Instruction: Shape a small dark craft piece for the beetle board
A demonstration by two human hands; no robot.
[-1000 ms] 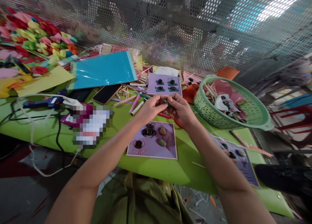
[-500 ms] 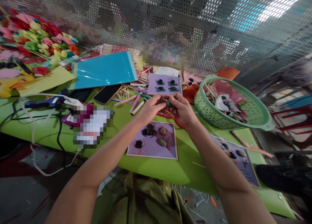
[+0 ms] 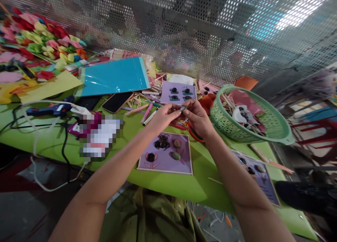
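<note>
My left hand (image 3: 167,115) and my right hand (image 3: 198,118) meet above the table, their fingertips pinched together on a small grey-green piece (image 3: 183,109). It looks like a pebble, but the fingers cover most of it. Just below the hands lies a purple card (image 3: 164,163) with a thin wooden border; dark and greenish stones with cut-out shapes are fixed on it. Behind my fingers is a lilac card (image 3: 166,88) bearing several black stones on teal shapes. A red-handled tool (image 3: 193,132) is partly hidden under my right hand.
A green basket (image 3: 243,132) with sticks and paper stands on the right. Another framed purple card (image 3: 272,193) lies near my right forearm. To the left are a glue gun (image 3: 51,109), a phone (image 3: 117,102), cables and a blue packet (image 3: 116,77). Perforated metal (image 3: 168,28) rises behind.
My fingers have shifted slightly on the small piece, and it now shows a lighter, greyer side. The whole view has moved a little; the things on the table stay put.
</note>
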